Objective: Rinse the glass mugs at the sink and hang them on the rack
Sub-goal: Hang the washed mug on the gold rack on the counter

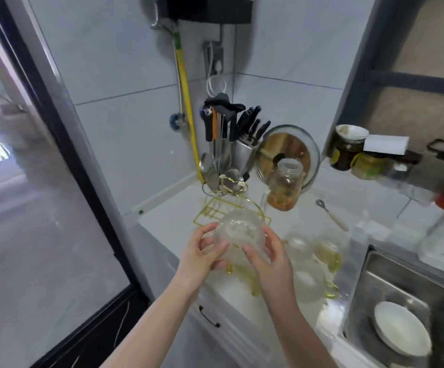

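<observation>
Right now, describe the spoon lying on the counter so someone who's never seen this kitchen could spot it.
Start at the steel sink on the right and look up the white counter toward the back wall. Just right of the open glass jar lies a small spoon, alone on the counter, with a grey bowl and pale handle; the other utensils hang by the knife block.

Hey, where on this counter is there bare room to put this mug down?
Bare counter lies left of the gold rack, toward the wall. Another patch lies between the glass jar and the spoon. Crowded: other mugs beside the sink, right of the mug you hold.
</observation>
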### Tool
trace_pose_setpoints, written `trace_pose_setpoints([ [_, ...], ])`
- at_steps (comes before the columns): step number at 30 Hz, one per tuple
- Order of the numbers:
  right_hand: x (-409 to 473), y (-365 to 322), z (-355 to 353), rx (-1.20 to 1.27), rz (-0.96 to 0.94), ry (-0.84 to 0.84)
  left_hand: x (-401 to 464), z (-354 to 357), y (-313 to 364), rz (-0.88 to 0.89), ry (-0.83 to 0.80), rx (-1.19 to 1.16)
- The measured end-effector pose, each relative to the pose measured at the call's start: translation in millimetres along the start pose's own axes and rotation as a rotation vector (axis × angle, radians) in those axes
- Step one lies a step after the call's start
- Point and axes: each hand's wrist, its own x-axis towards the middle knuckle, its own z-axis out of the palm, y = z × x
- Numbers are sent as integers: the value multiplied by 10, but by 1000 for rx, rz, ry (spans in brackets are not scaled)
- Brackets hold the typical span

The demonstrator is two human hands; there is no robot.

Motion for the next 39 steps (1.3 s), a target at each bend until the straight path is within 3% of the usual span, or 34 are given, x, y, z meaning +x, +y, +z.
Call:
trace_pose_setpoints([
  [9, 757, 127, 960, -50, 92, -126, 882, -843, 177, 14, 73, 51],
  [25, 1936, 891, 1431, -284, 290, -141, 2225, -1138, -351, -169, 103, 107],
  [39, 2071, 970, 1719, -507, 386, -58, 2698, -1433, -503, -287, -105, 124],
])
